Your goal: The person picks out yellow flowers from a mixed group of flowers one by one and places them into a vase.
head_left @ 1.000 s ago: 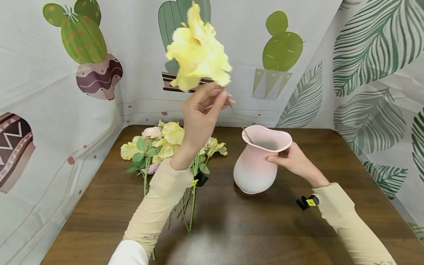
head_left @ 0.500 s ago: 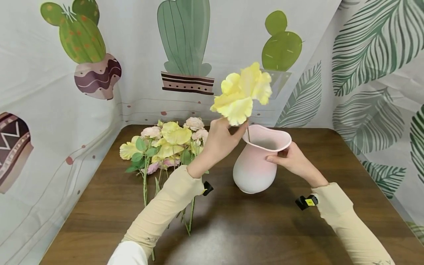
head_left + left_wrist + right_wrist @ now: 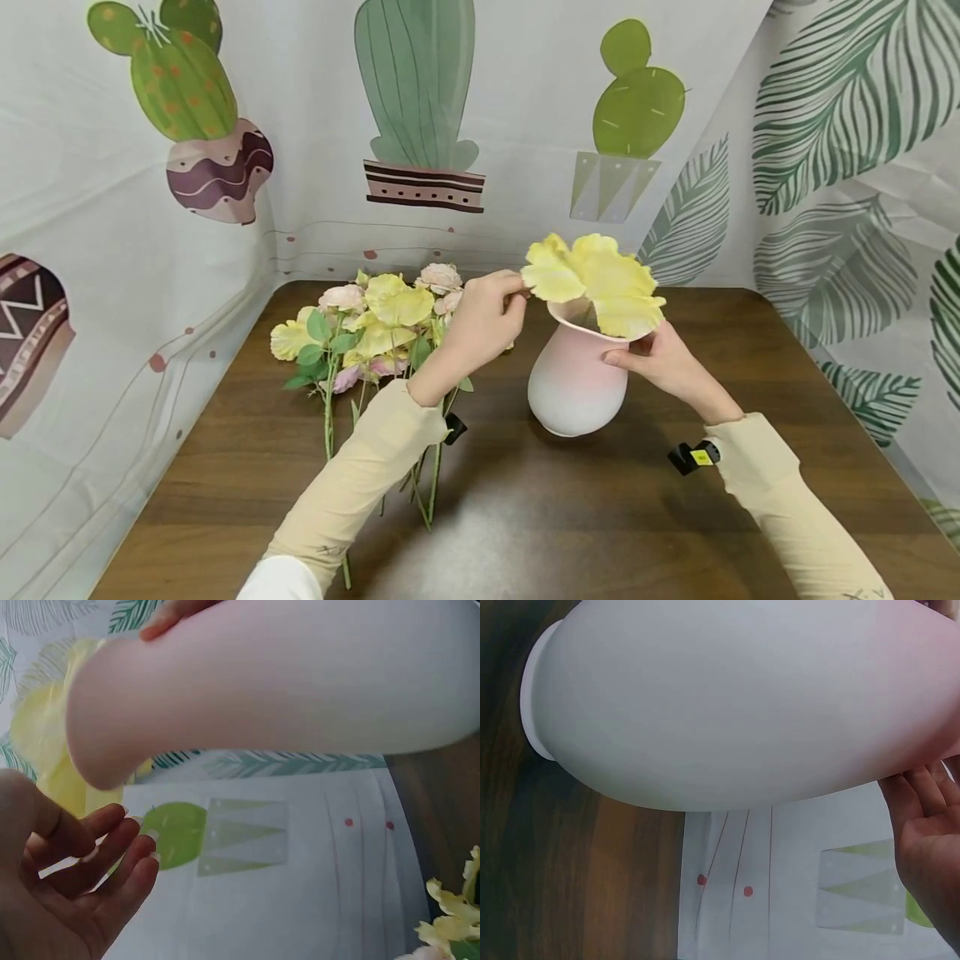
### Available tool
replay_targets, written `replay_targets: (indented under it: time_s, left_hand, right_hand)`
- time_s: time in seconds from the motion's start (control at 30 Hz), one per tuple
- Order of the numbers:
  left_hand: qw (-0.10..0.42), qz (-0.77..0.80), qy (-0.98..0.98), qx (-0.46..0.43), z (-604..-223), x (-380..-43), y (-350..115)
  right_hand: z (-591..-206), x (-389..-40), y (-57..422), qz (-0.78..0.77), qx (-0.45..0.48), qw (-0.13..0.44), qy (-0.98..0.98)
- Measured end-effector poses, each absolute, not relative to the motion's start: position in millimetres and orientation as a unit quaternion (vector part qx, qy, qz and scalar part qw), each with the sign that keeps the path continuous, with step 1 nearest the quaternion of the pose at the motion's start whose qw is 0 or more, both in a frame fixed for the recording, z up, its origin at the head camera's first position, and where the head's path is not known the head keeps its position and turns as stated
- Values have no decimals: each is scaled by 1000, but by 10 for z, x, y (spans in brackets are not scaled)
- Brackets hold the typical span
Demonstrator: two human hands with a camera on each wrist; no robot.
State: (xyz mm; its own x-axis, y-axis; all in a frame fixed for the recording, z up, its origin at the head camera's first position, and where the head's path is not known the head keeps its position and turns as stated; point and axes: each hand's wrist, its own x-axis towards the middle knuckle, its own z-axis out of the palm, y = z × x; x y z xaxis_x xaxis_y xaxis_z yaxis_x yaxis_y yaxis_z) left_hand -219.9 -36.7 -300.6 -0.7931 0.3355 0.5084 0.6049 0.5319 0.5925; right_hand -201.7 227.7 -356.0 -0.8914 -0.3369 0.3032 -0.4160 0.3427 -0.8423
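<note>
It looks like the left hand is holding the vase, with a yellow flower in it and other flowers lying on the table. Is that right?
Not quite: the right hand holds the vase, as the head view shows. The rest stands: a yellow flower is in it, and other flowers lie on the table.

From above, the head view looks forward and down across the wooden table [image 3: 570, 517] to the cactus-print backdrop [image 3: 525, 92]. Both wrist views, turned sideways and much nearer, face past the pink-and-white vase [image 3: 577, 379] toward that backdrop, sharing the vase and the printed triangle-patterned pot [image 3: 615, 187].
</note>
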Motion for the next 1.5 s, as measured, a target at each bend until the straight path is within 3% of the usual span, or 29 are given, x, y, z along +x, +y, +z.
replay_targets:
  time_s: [0.37,0.63,0.93,1.2,1.5]
  left_hand:
    - [99,-351,-907,-210,-3232,-2356,-552]
    - [-29,-289,-942,-170,-3570,-2466,-719]
    - [-86,-227,-959,-145,-3872,-2533,-825]
    - [-90,-199,-960,-173,-4038,-2576,-759]
    - [-82,-163,-975,-129,-4108,-2519,-705]
  right_hand:
    - [-3550,-1987,2276,508,201,15,-837]
    - [-3546,-1977,2263,514,194,10,-836]
    - [-3565,-1988,2269,516,203,14,-832]
    - [-3580,-1985,2271,527,205,17,-825]
    - [-3576,-1977,2267,518,196,12,-833]
